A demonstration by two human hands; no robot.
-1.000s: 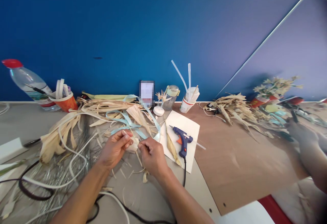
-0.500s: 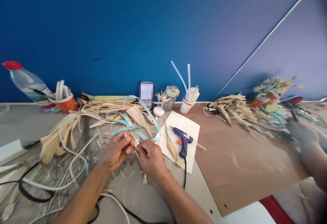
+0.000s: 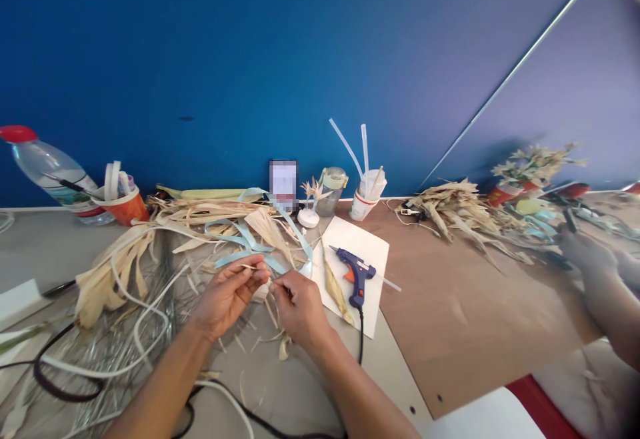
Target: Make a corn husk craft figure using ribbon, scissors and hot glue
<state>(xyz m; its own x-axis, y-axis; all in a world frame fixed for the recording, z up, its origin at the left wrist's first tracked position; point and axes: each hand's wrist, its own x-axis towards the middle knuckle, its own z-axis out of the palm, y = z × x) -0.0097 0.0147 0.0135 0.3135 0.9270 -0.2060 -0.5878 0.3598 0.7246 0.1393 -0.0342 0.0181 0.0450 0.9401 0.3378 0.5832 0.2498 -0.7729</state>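
My left hand point(image 3: 229, 295) is closed in a pinch, with a thin pale strip of corn husk point(image 3: 249, 267) at its fingertips. Close beside it, my right hand point(image 3: 301, 302) is also pinched, thumb against forefinger, at the strip's near side; the fingers partly hide the piece. Pale husk point(image 3: 260, 292) shows just below the fingertips. Right of my hands, a blue glue gun point(image 3: 356, 272) lies on a white sheet point(image 3: 373, 315), next to a long dry husk point(image 3: 336, 285). Light blue ribbon point(image 3: 247, 235) curls behind my hands.
Dry husks point(image 3: 200, 209) lie along the wall, near an orange cup point(image 3: 131, 209) and a bottle point(image 3: 50, 165). Wires and a white cable point(image 3: 163, 332) cover the left. A cup with glue sticks point(image 3: 364, 207) stands behind. Another person's hand point(image 3: 587, 255) is far right.
My left fingers have shifted, and the thin strip now shows above them. A slightly wider gap shows between my hands. The whole view has moved a little.
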